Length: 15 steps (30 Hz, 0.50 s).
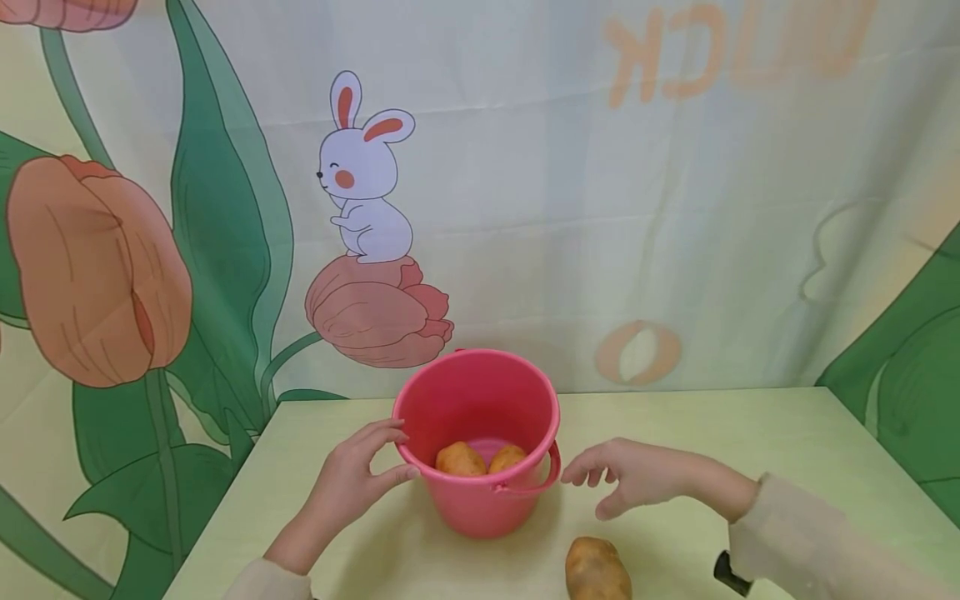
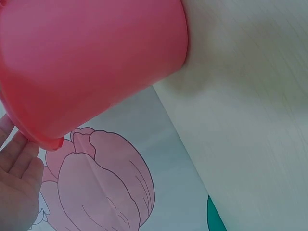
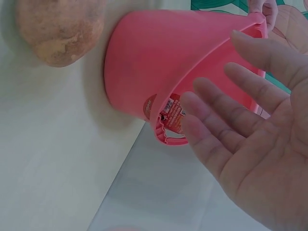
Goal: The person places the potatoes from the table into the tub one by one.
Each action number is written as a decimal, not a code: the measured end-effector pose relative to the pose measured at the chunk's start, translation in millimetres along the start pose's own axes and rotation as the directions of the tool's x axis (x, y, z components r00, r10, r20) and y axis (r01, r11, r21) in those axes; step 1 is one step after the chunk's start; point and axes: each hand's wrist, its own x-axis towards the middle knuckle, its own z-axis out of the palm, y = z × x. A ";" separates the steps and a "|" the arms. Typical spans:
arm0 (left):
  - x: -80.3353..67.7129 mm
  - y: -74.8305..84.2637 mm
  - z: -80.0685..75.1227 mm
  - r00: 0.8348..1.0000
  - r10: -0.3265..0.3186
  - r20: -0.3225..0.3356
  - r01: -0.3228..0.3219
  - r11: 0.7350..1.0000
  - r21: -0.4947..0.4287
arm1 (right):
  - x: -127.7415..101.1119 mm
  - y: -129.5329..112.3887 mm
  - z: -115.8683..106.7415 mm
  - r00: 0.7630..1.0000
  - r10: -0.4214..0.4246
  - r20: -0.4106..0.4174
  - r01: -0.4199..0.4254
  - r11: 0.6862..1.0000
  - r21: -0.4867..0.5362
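A printed backdrop (image 1: pixel 600 208) of tulips and a white rabbit (image 1: pixel 365 171) hangs behind the pale green desk (image 1: pixel 750 442) where I work. A pink bucket (image 1: pixel 480 417) stands upright on the desk near its front middle, its handle (image 1: pixel 536 486) folded down on the side facing me. Two potatoes (image 1: pixel 481 459) lie side by side on its bottom. My left hand (image 1: pixel 352 477) is at the bucket's left side, fingers (image 1: pixel 390 433) loosely spread, thumb and fingertips touching the rim without closing round it. My right hand (image 1: pixel 637 477) hovers just right of the bucket, beside the handle, palm down, fingers relaxed and apart, holding nothing. A third potato (image 1: pixel 597 570) lies on the desk in front of the bucket, below my right hand and clear of it.
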 end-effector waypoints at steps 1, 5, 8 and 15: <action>-0.1 0.0 -0.1 1.000 -0.001 0.001 0.001 1.000 0.000 | 0.0 0.5 0.7 1.000 -0.001 0.002 0.001 1.000 -0.001; -0.2 -0.1 -0.4 1.000 -0.004 0.005 0.004 1.000 -0.002 | -0.4 2.9 4.0 1.000 0.003 0.019 -0.003 1.000 0.003; -0.1 -0.3 -0.3 1.000 -0.008 0.005 0.008 1.000 -0.001 | -0.2 5.8 7.7 0.999 0.025 0.039 -0.025 1.000 0.015; -0.2 -0.6 0.4 1.000 -0.025 0.011 0.025 1.000 -0.006 | 1.7 10.9 15.1 0.995 0.054 0.081 -0.057 0.998 0.037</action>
